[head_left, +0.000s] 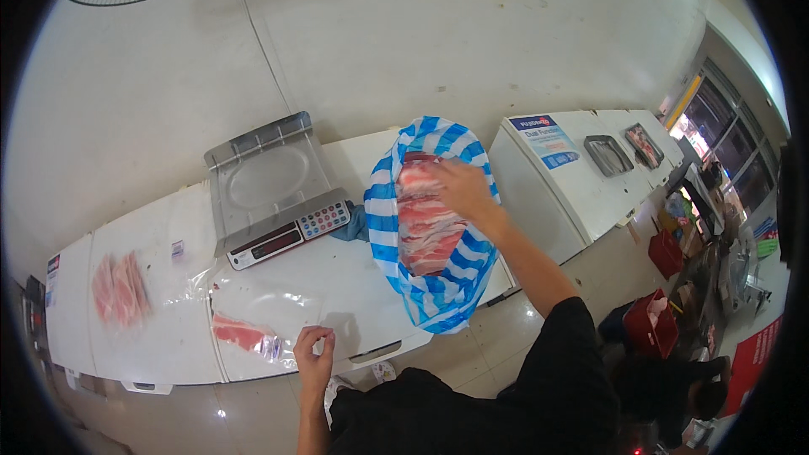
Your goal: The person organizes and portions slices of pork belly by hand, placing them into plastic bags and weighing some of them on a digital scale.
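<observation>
Streaky sliced pork belly (425, 227) lies in a stack inside an opened blue-and-white striped plastic bag (383, 223) on the white chest freezer lid. Over the upper part of the stack, my right hand (466, 191) has its fingers bent down and closed on the meat; the fingertips are partly hidden. My left hand (313, 350) is raised at the freezer's front edge, fingers curled together, with nothing visible in them. Beside it, a clear plastic bag (291, 307) lies flat with a few meat slices (238, 331) and a small label.
A digital scale (270, 173) stands against the wall, a blue cloth (350, 226) by its corner. More meat slices (120, 289) lie farther left. On another freezer (581, 190) at right sit two trays (608, 155). Red baskets (650, 324) and a person (674, 396) are at lower right.
</observation>
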Motion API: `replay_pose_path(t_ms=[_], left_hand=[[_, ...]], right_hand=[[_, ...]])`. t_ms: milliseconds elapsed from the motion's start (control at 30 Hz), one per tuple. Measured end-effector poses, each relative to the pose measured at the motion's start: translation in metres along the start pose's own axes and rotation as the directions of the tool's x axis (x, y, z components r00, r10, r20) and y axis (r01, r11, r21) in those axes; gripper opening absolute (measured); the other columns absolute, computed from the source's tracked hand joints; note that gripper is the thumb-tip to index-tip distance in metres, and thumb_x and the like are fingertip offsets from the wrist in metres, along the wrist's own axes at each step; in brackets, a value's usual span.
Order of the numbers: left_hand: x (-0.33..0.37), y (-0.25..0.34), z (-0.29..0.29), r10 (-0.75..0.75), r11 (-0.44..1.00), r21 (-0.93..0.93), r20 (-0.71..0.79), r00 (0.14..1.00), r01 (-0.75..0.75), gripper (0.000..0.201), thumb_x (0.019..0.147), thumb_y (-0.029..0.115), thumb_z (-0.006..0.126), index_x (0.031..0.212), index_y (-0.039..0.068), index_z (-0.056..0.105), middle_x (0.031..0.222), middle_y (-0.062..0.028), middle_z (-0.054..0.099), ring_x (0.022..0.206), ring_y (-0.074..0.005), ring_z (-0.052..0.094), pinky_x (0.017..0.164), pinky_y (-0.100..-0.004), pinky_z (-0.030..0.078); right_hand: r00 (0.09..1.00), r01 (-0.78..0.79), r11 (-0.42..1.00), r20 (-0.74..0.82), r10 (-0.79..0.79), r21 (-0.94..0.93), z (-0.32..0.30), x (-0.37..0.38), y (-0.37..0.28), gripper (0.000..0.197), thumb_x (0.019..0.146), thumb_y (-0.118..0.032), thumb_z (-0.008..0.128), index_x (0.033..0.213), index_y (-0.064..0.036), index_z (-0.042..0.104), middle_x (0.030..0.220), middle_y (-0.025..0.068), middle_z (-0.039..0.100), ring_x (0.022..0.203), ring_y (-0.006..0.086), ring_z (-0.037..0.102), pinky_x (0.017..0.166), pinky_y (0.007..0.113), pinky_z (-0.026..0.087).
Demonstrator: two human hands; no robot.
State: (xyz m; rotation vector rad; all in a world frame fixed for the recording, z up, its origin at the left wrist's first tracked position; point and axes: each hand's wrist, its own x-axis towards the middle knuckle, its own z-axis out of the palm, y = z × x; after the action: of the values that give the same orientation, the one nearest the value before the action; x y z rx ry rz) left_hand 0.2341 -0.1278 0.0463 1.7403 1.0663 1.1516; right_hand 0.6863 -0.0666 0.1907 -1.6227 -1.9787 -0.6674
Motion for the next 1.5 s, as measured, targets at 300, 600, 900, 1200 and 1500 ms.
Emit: replay_pose_path(t_ms=[300, 600, 900, 1200, 1500], left_hand=[[-0.016, -0.014, -0.01, -0.051, 0.999, 0.012, -0.016, 0.999, 0.051, 0.01, 0.086, 0.001, 0.076, 0.096, 0.0, 0.076, 0.094, -0.0125, 0.071, 0.09, -0.0256, 0.068, 0.081, -0.0356, 0.053], [-0.009, -0.009, -0.003, -0.042, 0.999, -0.033, 0.02, 0.999, 0.043, 0.009, 0.086, 0.002, 0.076, 0.095, 0.0, 0.076, 0.094, -0.012, 0.071, 0.09, -0.0241, 0.068, 0.08, -0.0353, 0.053], [0.009, 0.011, 0.019, -0.259, 0.826, -0.463, 0.194, 0.946, 0.321, 0.019, 0.102, 0.01, 0.07, 0.115, -0.004, 0.072, 0.111, -0.0116, 0.072, 0.099, -0.0203, 0.07, 0.092, -0.0323, 0.056], [0.041, 0.088, 0.038, -0.307, 0.317, -0.814, 0.397, 0.865, 0.487, 0.045, 0.114, 0.035, 0.051, 0.145, 0.003, 0.057, 0.13, -0.0082, 0.067, 0.112, -0.0163, 0.066, 0.091, -0.037, 0.057], [0.041, 0.1, 0.021, -0.429, 0.163, -0.883, 0.339, 0.837, 0.441, 0.04, 0.113, 0.039, 0.052, 0.131, 0.005, 0.062, 0.115, -0.0072, 0.072, 0.095, -0.0152, 0.072, 0.08, -0.032, 0.06]], right_hand=[[0.717, -0.43, 0.497, -0.05, 0.695, 0.754, -0.05, 0.003, 0.029, 0.019, 0.099, -0.017, 0.074, 0.109, -0.0012, 0.076, 0.093, 0.0074, 0.078, 0.08, 0.015, 0.072, 0.076, 0.03, 0.056], [0.516, -0.177, 0.118, -0.011, 0.857, 0.977, -0.106, -0.005, 0.076, 0.025, 0.104, -0.023, 0.07, 0.121, -0.0048, 0.071, 0.106, 0.0048, 0.076, 0.088, 0.013, 0.072, 0.079, 0.031, 0.058], [0.622, -0.458, -0.314, 0.552, 0.556, 0.832, -0.071, -0.019, -0.08, 0.031, 0.108, -0.023, 0.063, 0.13, -0.0018, 0.068, 0.111, 0.0059, 0.075, 0.094, 0.0136, 0.071, 0.085, 0.031, 0.059], [0.783, -0.551, -0.059, 0.541, 0.306, 0.832, -0.019, -0.04, -0.228, 0.032, 0.094, -0.005, 0.08, 0.117, -0.0028, 0.058, 0.115, 0.0076, 0.071, 0.1, 0.0107, 0.066, 0.084, 0.027, 0.055], [0.964, -0.233, 0.69, 0.07, 0.256, 0.685, -0.017, -0.022, -0.254, 0.042, 0.073, -0.015, 0.095, 0.104, -0.0062, 0.067, 0.112, 0.0069, 0.061, 0.09, 0.0207, 0.06, 0.072, 0.032, 0.05]])
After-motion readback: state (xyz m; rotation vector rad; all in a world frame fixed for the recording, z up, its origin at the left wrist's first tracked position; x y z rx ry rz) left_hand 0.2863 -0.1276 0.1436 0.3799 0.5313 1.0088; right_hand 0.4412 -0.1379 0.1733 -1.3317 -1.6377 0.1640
